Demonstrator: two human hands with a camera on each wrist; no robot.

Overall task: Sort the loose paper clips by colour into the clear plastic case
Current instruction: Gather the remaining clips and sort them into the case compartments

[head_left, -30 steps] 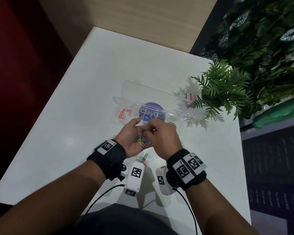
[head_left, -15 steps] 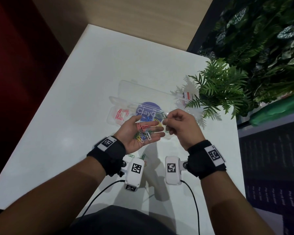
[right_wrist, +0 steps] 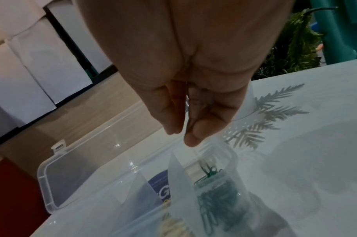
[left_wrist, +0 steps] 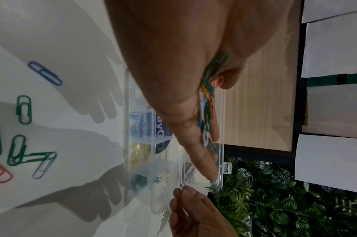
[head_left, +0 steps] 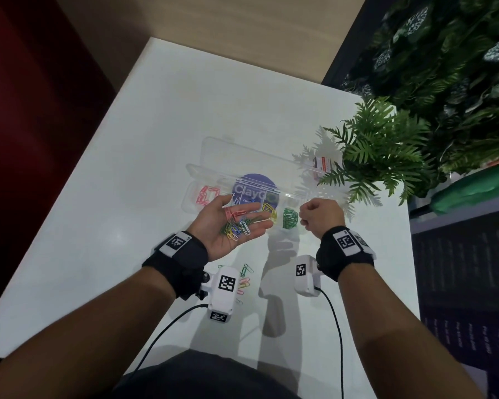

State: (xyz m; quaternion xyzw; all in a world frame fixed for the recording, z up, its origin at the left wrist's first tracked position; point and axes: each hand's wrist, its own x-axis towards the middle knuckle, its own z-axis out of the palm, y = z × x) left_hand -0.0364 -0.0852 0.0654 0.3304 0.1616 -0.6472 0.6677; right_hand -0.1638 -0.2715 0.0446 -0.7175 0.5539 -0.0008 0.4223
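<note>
My right hand (head_left: 321, 215), fingertips pinched together, should drop over the green-clip compartment of the clear plastic case (head_left: 198, 171) while my flat, open left hand (head_left: 230, 226) cradles mixed clips.

Mixed clips (head_left: 236, 226) in pink, green, yellow, blue and white; a pink pile (head_left: 206, 194), a yellow pile (head_left: 269, 210) and a green pile (head_left: 289, 218) in the clear case (head_left: 213, 151); purple round label (head_left: 255, 187); white counter (head_left: 127, 226); black-and-white checkered tags (head_left: 227, 283).
</note>
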